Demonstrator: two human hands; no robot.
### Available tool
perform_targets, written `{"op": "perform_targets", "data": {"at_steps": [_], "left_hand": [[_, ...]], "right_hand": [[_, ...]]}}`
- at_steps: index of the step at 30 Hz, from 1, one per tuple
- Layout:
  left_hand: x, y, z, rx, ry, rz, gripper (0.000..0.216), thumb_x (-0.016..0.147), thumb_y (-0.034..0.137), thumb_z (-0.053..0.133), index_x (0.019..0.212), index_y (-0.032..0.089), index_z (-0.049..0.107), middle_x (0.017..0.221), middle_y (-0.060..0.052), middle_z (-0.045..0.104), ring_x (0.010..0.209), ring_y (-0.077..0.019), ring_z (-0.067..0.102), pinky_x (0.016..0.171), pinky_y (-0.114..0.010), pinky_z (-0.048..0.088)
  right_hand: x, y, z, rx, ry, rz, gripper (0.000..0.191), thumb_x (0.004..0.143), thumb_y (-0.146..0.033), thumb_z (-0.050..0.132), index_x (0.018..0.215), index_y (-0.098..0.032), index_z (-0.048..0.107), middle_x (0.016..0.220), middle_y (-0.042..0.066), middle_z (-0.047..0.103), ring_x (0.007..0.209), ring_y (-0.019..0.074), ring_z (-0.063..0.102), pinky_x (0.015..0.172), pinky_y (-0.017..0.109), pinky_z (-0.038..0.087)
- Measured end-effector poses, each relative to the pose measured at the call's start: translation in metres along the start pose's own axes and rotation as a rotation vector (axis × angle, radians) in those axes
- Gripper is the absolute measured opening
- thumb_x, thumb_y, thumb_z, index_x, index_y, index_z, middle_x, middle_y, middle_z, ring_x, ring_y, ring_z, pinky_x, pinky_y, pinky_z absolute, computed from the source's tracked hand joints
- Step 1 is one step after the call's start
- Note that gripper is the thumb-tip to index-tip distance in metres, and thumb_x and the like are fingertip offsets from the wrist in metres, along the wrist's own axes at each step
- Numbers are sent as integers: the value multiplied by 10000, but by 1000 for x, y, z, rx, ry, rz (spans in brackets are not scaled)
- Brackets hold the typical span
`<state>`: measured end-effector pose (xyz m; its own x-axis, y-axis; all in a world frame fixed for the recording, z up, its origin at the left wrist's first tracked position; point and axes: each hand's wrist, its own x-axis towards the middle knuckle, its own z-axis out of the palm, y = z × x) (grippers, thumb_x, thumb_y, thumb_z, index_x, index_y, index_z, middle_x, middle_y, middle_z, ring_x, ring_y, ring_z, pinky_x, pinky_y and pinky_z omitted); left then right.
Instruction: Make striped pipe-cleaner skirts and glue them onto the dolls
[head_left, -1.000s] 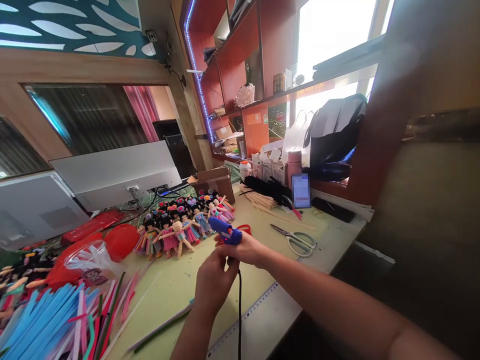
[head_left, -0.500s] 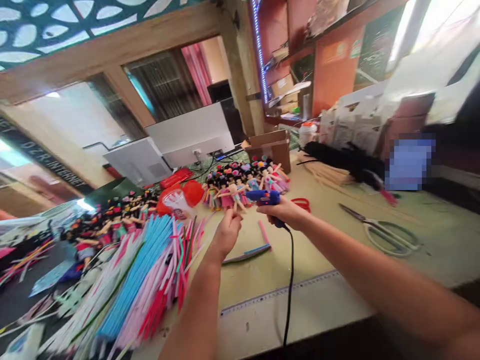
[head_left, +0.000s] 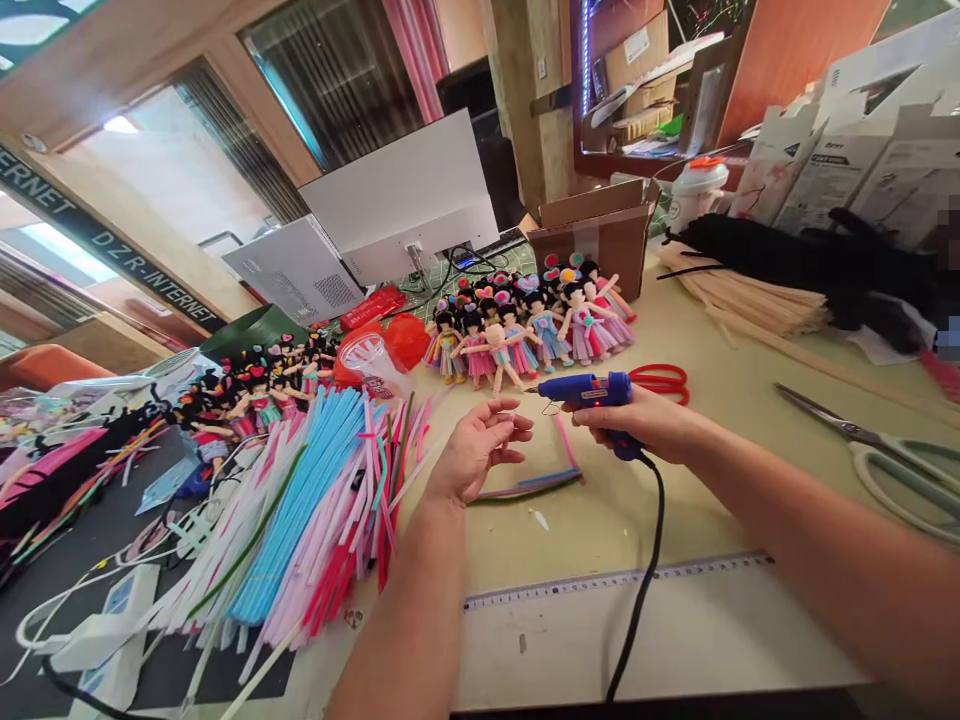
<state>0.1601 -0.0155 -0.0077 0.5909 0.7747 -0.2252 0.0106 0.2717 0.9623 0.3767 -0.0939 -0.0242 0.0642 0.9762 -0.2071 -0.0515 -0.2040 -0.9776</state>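
Observation:
My right hand (head_left: pixel 652 420) grips a blue glue gun (head_left: pixel 589 392), whose nozzle points left and whose black cord hangs down over the table edge. Just below the nozzle tip is my left hand (head_left: pixel 484 450), fingers loosely bent and apart, with nothing visible in it. Behind the hands, a plain cream doll (head_left: pixel 498 350) without a skirt stands before a group of dolls (head_left: pixel 551 325) in coloured skirts. Near the left hand, blue and green pipe cleaners (head_left: pixel 529 486) and a pink one (head_left: pixel 566 446) lie on the table.
Bundles of pipe cleaners (head_left: pixel 300 510) lie at left, beside more dolls (head_left: pixel 255 390). Large scissors (head_left: pixel 870 435) rest at right, red-handled scissors (head_left: pixel 661 380) behind the glue gun. A ruler (head_left: pixel 555 590) runs along the front. A cardboard box (head_left: pixel 600 235) and monitor (head_left: pixel 405 190) stand behind.
The camera view has shifted, so things appear lower and nearer. My left hand's fingers, closer together before, have spread apart below the nozzle. The glue gun stays in my right hand.

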Motion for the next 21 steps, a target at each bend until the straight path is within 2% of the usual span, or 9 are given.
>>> {"op": "perform_targets", "data": {"at_steps": [2, 5, 8, 10, 13, 15, 18, 21], "left_hand": [[1, 0, 0, 10, 19, -2, 367, 715, 309, 767, 1010, 168, 599, 879, -48, 688, 792, -157, 667, 598, -232, 521], [3, -1, 3, 78, 71, -7, 380, 660, 381, 793, 890, 163, 583, 768, -21, 666, 645, -119, 620, 518, -199, 457], [5, -1, 5, 224, 127, 22, 424, 619, 470, 788, 808, 164, 562, 626, 34, 588, 462, -55, 451, 428, -169, 309], [9, -2, 4, 300, 164, 57, 456, 599, 519, 780, 804, 161, 586, 570, 70, 512, 415, -33, 332, 402, -172, 230], [14, -2, 0, 433, 170, 110, 515, 595, 605, 755, 849, 167, 658, 504, 77, 431, 455, -84, 390, 429, -205, 318], [15, -1, 0, 546, 161, 157, 561, 581, 655, 747, 881, 182, 708, 555, 35, 532, 517, -124, 478, 478, -243, 414], [11, -1, 6, 607, 170, 202, 609, 538, 700, 765, 909, 219, 716, 758, -26, 700, 643, -184, 612, 566, -287, 520], [6, -7, 15, 626, 224, 287, 616, 512, 753, 753, 852, 246, 671, 788, -37, 733, 735, -239, 688, 633, -315, 573]], "right_hand": [[0, -1, 1, 2, -1, 10, 367, 634, -417, 794, 909, -192, 705, 513, -43, 559, 460, 98, 483, 423, 225, 345], [-2, -4, 2, -8, 35, 5, 310, 648, -386, 783, 866, -180, 708, 509, -42, 561, 457, 93, 487, 421, 218, 362], [-2, -5, 3, 27, 39, -18, 246, 667, -319, 751, 865, -182, 701, 530, -55, 576, 471, 86, 517, 440, 203, 395], [1, -6, 2, 72, 32, -27, 217, 667, -278, 737, 858, -188, 691, 549, -66, 585, 474, 76, 524, 448, 194, 407], [5, -8, 0, 122, 24, -54, 201, 654, -263, 741, 825, -182, 675, 579, -59, 594, 480, 76, 540, 449, 196, 414], [6, -9, 1, 158, 23, -67, 210, 636, -265, 750, 811, -186, 664, 590, -56, 595, 493, 82, 557, 442, 194, 404], [6, -9, 8, 230, 26, -72, 282, 570, -268, 786, 808, -199, 652, 620, -63, 592, 511, 87, 572, 449, 199, 404], [6, -4, 18, 280, -23, -67, 392, 507, -311, 840, 827, -205, 638, 636, -67, 591, 520, 87, 559, 464, 204, 417]]}}
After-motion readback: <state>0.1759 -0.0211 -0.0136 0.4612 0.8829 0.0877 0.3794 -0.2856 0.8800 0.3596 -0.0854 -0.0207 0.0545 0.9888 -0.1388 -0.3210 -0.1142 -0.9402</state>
